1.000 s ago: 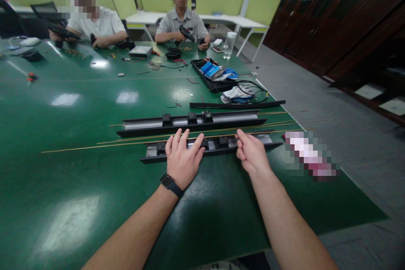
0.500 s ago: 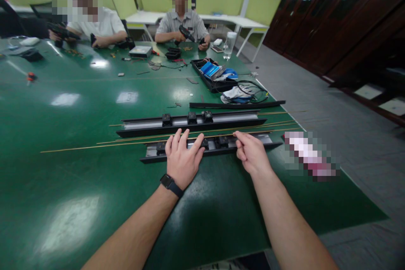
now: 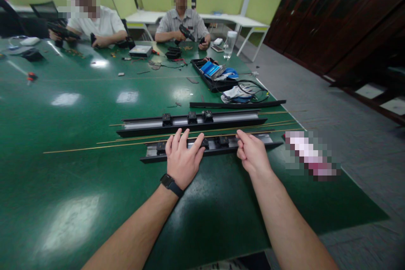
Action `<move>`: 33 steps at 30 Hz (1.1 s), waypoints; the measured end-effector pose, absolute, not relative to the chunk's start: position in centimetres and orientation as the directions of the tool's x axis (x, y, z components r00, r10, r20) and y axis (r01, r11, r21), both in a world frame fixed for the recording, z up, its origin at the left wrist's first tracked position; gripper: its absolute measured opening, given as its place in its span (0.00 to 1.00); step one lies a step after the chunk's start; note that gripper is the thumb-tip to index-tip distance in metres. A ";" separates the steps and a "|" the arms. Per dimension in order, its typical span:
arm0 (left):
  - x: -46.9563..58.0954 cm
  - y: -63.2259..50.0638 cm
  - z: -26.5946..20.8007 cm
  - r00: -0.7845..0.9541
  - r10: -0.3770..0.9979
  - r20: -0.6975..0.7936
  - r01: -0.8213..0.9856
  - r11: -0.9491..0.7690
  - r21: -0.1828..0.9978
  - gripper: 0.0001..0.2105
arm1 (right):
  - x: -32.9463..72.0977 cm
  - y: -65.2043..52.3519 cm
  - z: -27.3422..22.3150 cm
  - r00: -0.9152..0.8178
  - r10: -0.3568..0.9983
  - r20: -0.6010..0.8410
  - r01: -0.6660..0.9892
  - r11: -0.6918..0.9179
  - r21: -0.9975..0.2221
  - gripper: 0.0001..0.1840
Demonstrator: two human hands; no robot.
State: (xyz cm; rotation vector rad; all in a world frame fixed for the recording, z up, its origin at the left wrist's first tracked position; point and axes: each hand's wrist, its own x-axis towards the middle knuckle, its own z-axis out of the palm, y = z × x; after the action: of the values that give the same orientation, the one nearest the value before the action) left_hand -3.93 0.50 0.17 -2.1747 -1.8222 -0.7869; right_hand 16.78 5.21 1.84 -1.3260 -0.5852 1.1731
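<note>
The left hand (image 3: 183, 158), fingers spread, lies across the near black channel (image 3: 218, 152); over that channel's far edge, the right hand (image 3: 253, 152) seemingly pinches a brass-coloured rod (image 3: 95, 147); guiding it calls for steadiness.

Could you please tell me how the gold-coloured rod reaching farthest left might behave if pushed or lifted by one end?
The rod is very thin for its length, so it would probably sag or whip. That slimness also suggests it is light. The table looks glossy, so the rod may slide easily across it.
</note>
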 end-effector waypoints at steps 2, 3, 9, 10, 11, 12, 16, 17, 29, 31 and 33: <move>-3.9 0.5 0.2 0.100 0.851 0.515 0.958 -0.223 0.181 0.20 | 16.8 5.1 1.9 0.350 0.894 -0.279 -0.315 -0.168 -0.934 0.15; -3.9 0.5 0.1 0.100 0.850 0.516 0.958 -0.223 0.181 0.20 | 16.9 5.1 1.9 0.339 0.898 -0.280 -0.316 -0.171 -0.933 0.15; -4.0 0.5 0.1 0.101 0.854 0.510 0.957 -0.224 0.185 0.20 | 17.1 4.9 1.9 0.277 0.924 -0.265 -0.308 -0.175 -0.935 0.15; -4.0 0.5 0.1 0.101 0.854 0.511 0.957 -0.224 0.186 0.20 | 17.1 4.9 1.9 0.272 0.927 -0.257 -0.306 -0.170 -0.937 0.14; -4.0 0.5 0.2 0.101 0.853 0.511 0.956 -0.225 0.188 0.20 | 17.1 4.9 1.9 0.267 0.931 -0.249 -0.305 -0.163 -0.938 0.14; -4.0 0.5 0.1 0.101 0.854 0.511 0.956 -0.226 0.189 0.20 | 17.1 4.9 1.9 0.263 0.933 -0.243 -0.306 -0.158 -0.939 0.14; -3.9 0.5 0.1 0.097 0.853 0.512 0.954 -0.227 0.196 0.20 | 17.2 5.0 1.7 0.267 0.933 -0.243 -0.314 -0.155 -0.937 0.13; -4.0 0.5 0.1 0.098 0.852 0.514 0.954 -0.228 0.196 0.20 | 17.1 5.0 1.6 0.273 0.930 -0.247 -0.315 -0.156 -0.936 0.13; -3.9 0.5 0.2 0.090 0.846 0.525 0.946 -0.237 0.220 0.20 | 16.8 5.2 1.6 0.336 0.904 -0.263 -0.311 -0.157 -0.937 0.18; -3.9 0.5 0.2 0.090 0.845 0.527 0.946 -0.238 0.221 0.21 | 16.8 5.2 1.6 0.344 0.901 -0.263 -0.310 -0.156 -0.938 0.18; -3.9 0.5 0.2 0.092 0.847 0.524 0.947 -0.236 0.216 0.21 | 16.8 5.1 1.7 0.344 0.901 -0.265 -0.314 -0.156 -0.937 0.18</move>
State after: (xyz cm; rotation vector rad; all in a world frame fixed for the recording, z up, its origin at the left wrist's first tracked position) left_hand -3.92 0.47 0.24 -2.1823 -1.8198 -0.8424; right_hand 16.77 5.12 1.69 -1.3092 -0.6050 1.1853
